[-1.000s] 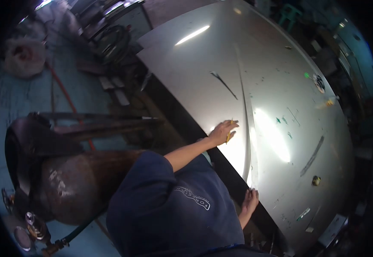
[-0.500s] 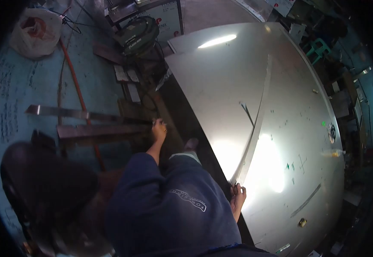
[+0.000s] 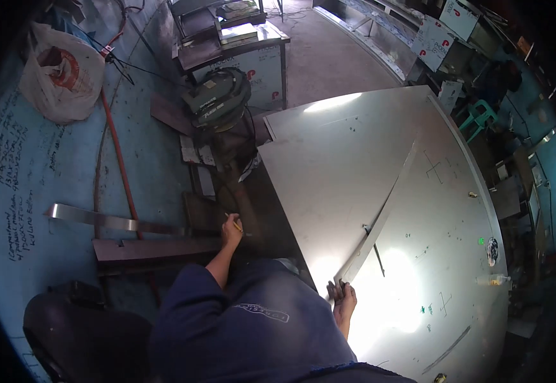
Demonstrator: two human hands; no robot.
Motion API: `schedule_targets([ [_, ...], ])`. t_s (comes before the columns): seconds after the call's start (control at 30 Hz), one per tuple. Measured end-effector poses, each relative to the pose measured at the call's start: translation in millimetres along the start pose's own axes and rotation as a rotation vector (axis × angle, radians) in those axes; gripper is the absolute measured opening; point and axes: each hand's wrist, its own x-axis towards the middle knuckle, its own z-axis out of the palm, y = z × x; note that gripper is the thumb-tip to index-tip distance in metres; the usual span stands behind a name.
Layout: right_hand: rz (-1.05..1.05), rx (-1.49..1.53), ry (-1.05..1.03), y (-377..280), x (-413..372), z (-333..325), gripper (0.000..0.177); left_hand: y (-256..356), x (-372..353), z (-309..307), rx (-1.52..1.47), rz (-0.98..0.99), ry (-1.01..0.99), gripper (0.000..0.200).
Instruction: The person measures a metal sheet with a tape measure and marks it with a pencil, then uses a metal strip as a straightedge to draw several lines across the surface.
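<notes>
My left hand [image 3: 232, 231], off to the left of the worktable, is closed on a slim yellow pencil [image 3: 238, 226]. In my right hand [image 3: 345, 299] is the near end of a long, flat metal strip [image 3: 362, 255]. This strip runs away from me across a large metal sheet [image 3: 335, 166], narrowing toward its far end. A thin dark tool [image 3: 379, 260] crosses it on the sheet, partly hidden under it; I cannot make out its kind. Green marks and a drawn cross show on the sheet.
A curved metal strip [image 3: 99, 217] and a brown metal bar [image 3: 156, 249] extend on my left. Ahead stands a dark machine [image 3: 217, 99]; a white plastic bag [image 3: 60, 76] hangs at upper left. A small bottle [image 3: 495, 279] lies at the sheet's right, near a green stool [image 3: 480, 116].
My view has tipped upward, showing more of the floor ahead. My right hand's strip has shifted and now crosses the dark tool further along. The left hand still has the pencil.
</notes>
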Motion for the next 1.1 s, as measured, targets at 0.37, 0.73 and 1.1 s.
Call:
schedule_targets([
  [0.37,-0.095,-0.125,-0.004,-6,28,73,0.020,22,155,-11,-0.038,0.187,0.197,0.019],
  [0.73,-0.225,-0.089,0.275,61,106,251,0.027,41,415,61,-0.236,0.376,0.068,0.020],
  [1.1,-0.154,0.121,0.350,152,117,329,0.017,200,476,156,-0.340,0.882,-0.580,0.025],
])
